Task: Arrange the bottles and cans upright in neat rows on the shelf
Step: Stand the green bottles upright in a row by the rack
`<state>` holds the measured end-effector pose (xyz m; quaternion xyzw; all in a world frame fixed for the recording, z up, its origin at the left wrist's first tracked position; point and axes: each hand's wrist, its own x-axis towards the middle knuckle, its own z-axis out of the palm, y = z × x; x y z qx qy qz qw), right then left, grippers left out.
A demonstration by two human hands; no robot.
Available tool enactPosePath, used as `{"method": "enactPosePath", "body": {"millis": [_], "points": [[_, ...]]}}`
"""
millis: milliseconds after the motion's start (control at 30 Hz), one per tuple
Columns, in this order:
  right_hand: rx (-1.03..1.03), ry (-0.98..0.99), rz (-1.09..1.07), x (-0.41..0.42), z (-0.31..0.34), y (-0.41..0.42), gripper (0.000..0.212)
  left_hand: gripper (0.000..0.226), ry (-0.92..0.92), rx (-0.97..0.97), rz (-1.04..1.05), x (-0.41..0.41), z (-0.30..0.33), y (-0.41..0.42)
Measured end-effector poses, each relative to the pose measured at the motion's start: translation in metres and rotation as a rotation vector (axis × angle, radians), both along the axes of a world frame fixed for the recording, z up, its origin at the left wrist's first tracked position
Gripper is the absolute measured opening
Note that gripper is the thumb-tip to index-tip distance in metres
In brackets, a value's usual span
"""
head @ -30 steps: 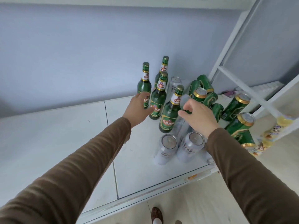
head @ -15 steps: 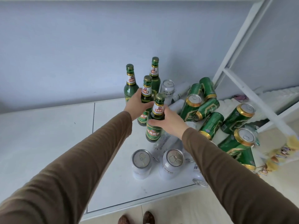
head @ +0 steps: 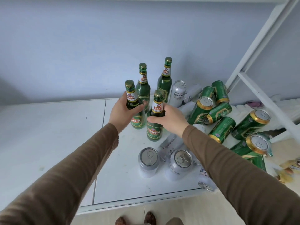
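The left hand [head: 121,112] has its grip closed round the shoulder of a green bottle [head: 133,104], fingers wrapped across the front below the neck label; the right hand [head: 168,119] has its grip closed on the shoulder of a nearer bottle [head: 155,127], thumb laid across the glass; both bottles stand upright on the white shelf [head: 56,135], just beside each other. Behind them two more green bottles stand upright near the blue wall [head: 81,46]: the back left bottle [head: 142,85] and the back right bottle [head: 165,82]; a tall silver can [head: 177,94] stands upright just right of the latter. Right of the hands, green cans [head: 222,129] lie heaped on their sides, gold rims facing the camera, with white cans partly buried among them. At the front, two silver cans [head: 148,161] stand upright side by side near the shelf's edge; another white can [head: 205,181] lies tipped at the edge under the right sleeve [head: 243,184]; a white frame [head: 259,46] rises at the right.
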<state>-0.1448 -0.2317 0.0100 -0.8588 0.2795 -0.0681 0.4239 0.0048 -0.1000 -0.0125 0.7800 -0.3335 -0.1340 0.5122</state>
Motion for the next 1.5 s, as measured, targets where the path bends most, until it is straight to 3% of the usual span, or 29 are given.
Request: {"method": "enactPosePath", "body": {"millis": [467,867,1500], "points": [[-0.056,-0.084,0.235,0.093,0.053,0.148,0.039,0.025,-0.063,-0.012,0.237,0.063,0.036,0.207],[0.041,-0.176,0.168,0.201,0.028,0.354,0.041,0.032,-0.029,0.039,0.347,0.153,0.032,0.432],[0.156,-0.169,0.301,0.421,0.001,0.471,0.042,0.046,0.017,0.07,0.519,0.324,0.013,0.563]]}}
